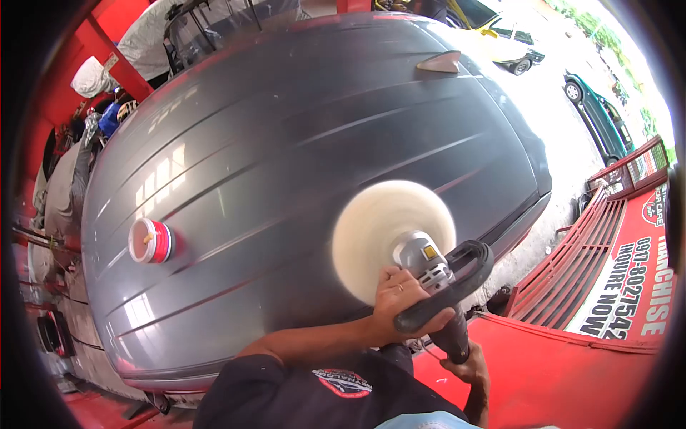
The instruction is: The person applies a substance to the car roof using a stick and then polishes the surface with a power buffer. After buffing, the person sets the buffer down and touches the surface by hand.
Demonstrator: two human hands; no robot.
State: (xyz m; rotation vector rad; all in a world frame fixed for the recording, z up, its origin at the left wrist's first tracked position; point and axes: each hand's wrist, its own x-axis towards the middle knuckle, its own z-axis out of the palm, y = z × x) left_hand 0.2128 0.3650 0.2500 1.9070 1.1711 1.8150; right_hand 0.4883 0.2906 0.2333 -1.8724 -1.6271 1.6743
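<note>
A polishing machine [421, 261] with a grey head and black body has its round whitish pad [368, 222] against the grey car roof [286, 157]; the pad looks blurred. My left hand [399, 297] is closed on the machine near its head, beside the black loop handle [475, 268]. Lower down, my right hand [468, 365] wraps round the machine's rear end. On the roof at the left stands a small red and white tub [150, 241], with something yellowish at its opening.
A fin antenna [440, 63] rises from the roof's far end. Red metal benches [572, 257] and a lettered sign [636, 286] stand at the right. A green vehicle [604, 118] and a yellow car [475, 13] are outside. Covered items [68, 193] line the left.
</note>
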